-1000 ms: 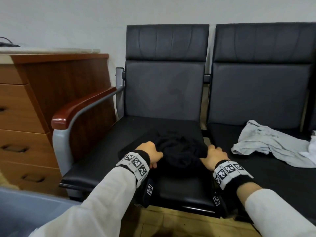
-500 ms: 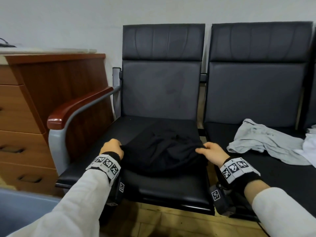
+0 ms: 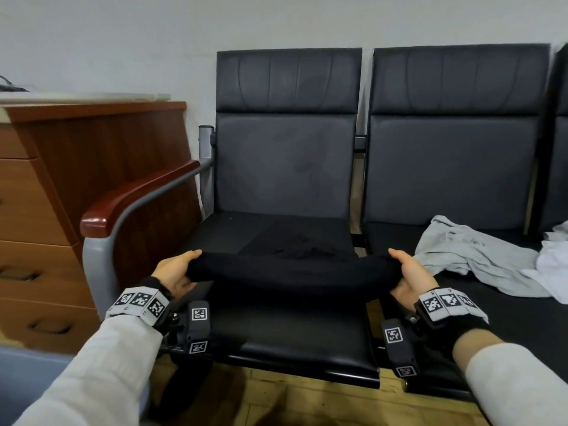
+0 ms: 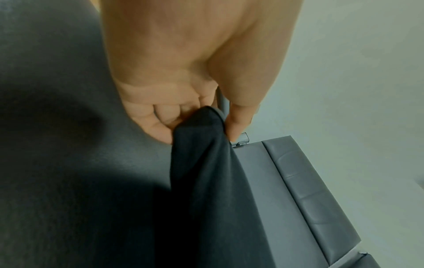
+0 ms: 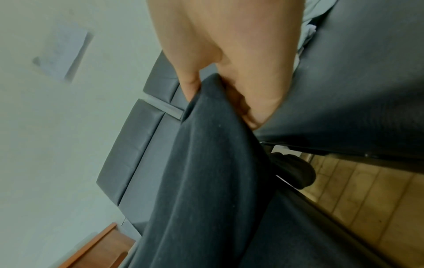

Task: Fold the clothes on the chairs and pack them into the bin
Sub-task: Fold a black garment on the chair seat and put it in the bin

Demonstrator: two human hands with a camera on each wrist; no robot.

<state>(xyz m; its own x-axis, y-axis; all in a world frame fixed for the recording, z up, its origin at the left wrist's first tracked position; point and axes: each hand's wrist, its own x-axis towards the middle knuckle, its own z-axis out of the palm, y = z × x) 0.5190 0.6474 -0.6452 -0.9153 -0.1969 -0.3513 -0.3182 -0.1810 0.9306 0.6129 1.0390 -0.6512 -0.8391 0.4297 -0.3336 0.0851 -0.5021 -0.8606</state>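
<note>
A black garment (image 3: 292,269) is stretched between my two hands above the left chair's seat (image 3: 295,339), its far part still lying on the seat. My left hand (image 3: 178,269) pinches its left end between thumb and curled fingers, the same pinch on the black garment (image 4: 206,163) filling the left wrist view. My right hand (image 3: 408,269) grips the right end, thumb on top, with the black garment (image 5: 206,163) running from that right hand (image 5: 229,87). A light grey garment (image 3: 473,256) lies crumpled on the right chair, with a white one (image 3: 553,265) at the frame edge.
A wooden drawer cabinet (image 3: 61,210) stands to the left, beside the chair's red-brown armrest (image 3: 138,195). A blue-grey bin corner (image 3: 27,379) shows at the lower left. Wooden floor (image 3: 307,404) lies under the chairs.
My hands have moved apart and risen, pulling the bunched black garment out wide and lifting its near edge off the seat.
</note>
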